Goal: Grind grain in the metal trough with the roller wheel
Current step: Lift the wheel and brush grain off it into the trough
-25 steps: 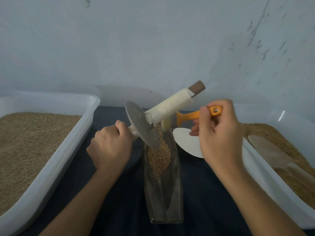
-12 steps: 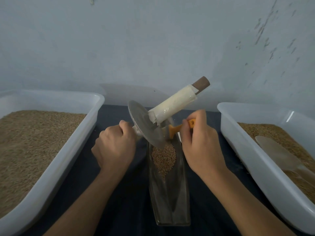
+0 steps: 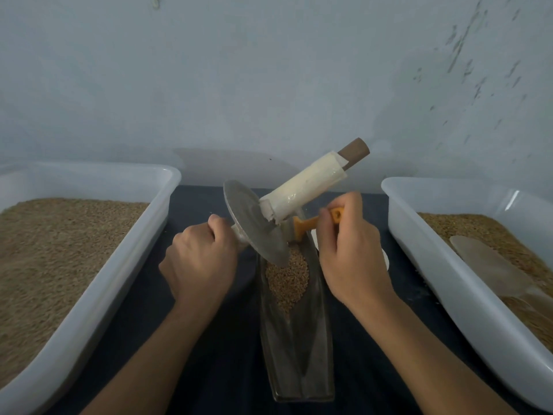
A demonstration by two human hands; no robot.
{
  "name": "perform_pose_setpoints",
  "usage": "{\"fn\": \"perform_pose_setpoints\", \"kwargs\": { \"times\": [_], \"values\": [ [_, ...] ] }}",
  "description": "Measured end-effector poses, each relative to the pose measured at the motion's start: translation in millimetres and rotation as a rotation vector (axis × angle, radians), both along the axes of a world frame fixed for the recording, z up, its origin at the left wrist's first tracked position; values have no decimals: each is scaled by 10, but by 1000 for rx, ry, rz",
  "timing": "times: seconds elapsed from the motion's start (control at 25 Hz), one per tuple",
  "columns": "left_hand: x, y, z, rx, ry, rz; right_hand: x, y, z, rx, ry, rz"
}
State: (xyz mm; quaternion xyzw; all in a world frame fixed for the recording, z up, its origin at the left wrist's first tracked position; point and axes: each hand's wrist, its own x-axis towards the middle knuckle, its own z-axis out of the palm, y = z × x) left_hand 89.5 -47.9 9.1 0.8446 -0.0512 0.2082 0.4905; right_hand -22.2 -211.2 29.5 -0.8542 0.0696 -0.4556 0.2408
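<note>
Over trough (image 3: 296, 339) — wheel (image 3: 254, 227) beside left fingers (image 3: 215, 224).

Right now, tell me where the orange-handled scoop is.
In the head view, the orange-handled scoop is just right of centre, held by the right hand beside the roller wheel, over the far end of the metal trough.

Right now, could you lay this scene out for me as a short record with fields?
left hand: grips the near handle of the roller wheel
right hand: pinches an orange-handled scraper
wheel: tilted, its lower edge on the grain pile
metal trough: between the hands, grain at its far end, near end bare
left bin: white, filled with grain
right bin: white, holds grain and a pale scoop
surface: dark cloth
</note>
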Motion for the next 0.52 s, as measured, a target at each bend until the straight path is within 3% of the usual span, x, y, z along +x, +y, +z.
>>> {"fn": "perform_pose_setpoints", "kwargs": {
  "times": [0.2,0.36,0.52],
  "values": [
    [-12,-3,10,-6,-9,-5,-59,-13,120,-34,-101,-40],
    [-22,24,23,-24,-17,22,62,23,105,10,26,-41],
    [4,51,56,-64,9,43,-116,32,27,-4,-17,2]
  ]
}}
